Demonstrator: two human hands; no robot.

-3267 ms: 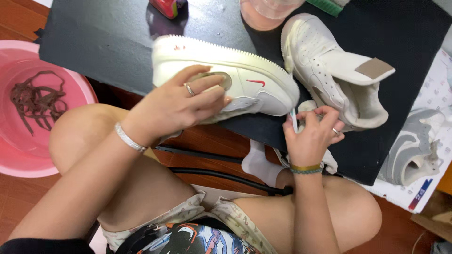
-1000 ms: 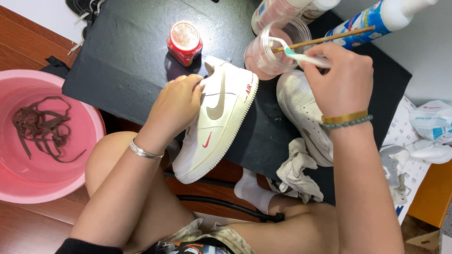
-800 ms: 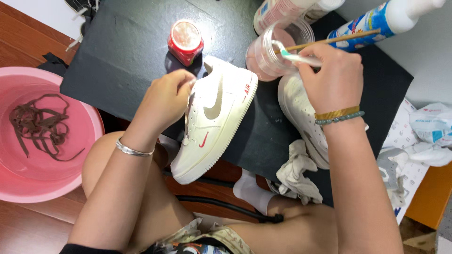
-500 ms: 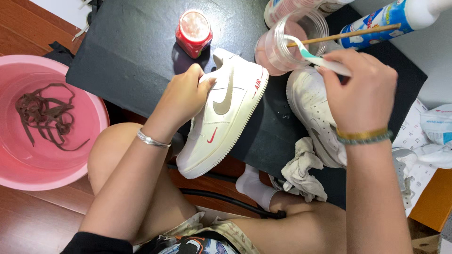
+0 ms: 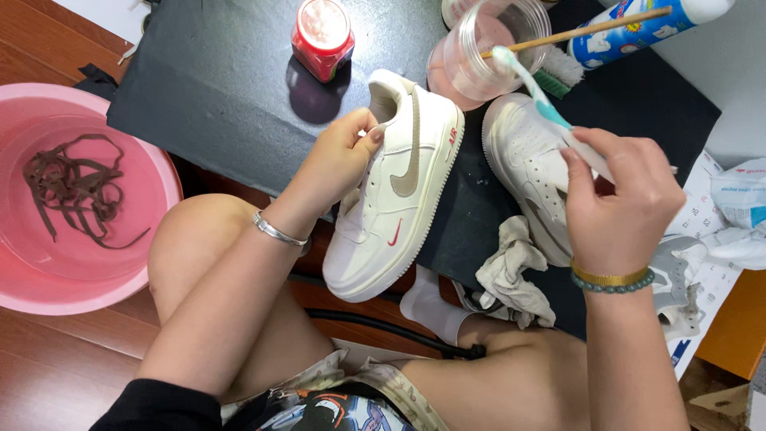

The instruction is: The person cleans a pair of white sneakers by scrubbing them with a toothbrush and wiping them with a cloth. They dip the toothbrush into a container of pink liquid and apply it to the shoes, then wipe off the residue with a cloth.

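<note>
My left hand point(image 5: 345, 153) grips the collar of a white sneaker point(image 5: 403, 191) with a tan side mark, tilted on the front edge of the black table point(image 5: 215, 88), toe hanging over my lap. My right hand point(image 5: 618, 195) holds a toothbrush point(image 5: 536, 92) with a white and teal handle, its bristles raised just beside the clear plastic cup point(image 5: 487, 48) of pinkish liquid. A second white sneaker point(image 5: 531, 164) lies on the table under my right hand.
A red-lidded jar point(image 5: 323, 36) stands at the table's back. A thin wooden stick point(image 5: 578, 33) rests in the cup. A spray can point(image 5: 638, 28) lies behind. A crumpled cloth point(image 5: 511, 275) hangs off the edge. A pink basin point(image 5: 144, 263) with brown laces point(image 5: 72, 183) sits left.
The sneaker went from lying sideways to tilted lengthwise in my left hand. My right hand lifted the toothbrush to the cup, then drew it back out toward me.
</note>
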